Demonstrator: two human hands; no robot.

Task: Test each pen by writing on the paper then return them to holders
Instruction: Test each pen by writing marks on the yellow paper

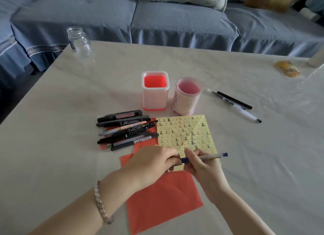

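A clear pen with blue ends (210, 157) lies level over the near edge of the yellow paper (185, 133), which is covered in written marks. My right hand (201, 166) grips its barrel. My left hand (154, 161) pinches its blue cap end (184, 160). The yellow paper lies on red sheets (161, 199). A pile of several markers and pens (126, 129) sits left of the paper. Behind the paper stand two holders with no pens in them: a square white-and-red holder (155, 90) and a round pink holder (187, 96).
Three pens (235, 103) lie loose on the pale table (52, 147) to the right of the holders. A glass jar (78, 41) stands at the far left corner. A yellow wrapper (287, 68) is at the far right. A blue sofa (157, 20) runs behind the table.
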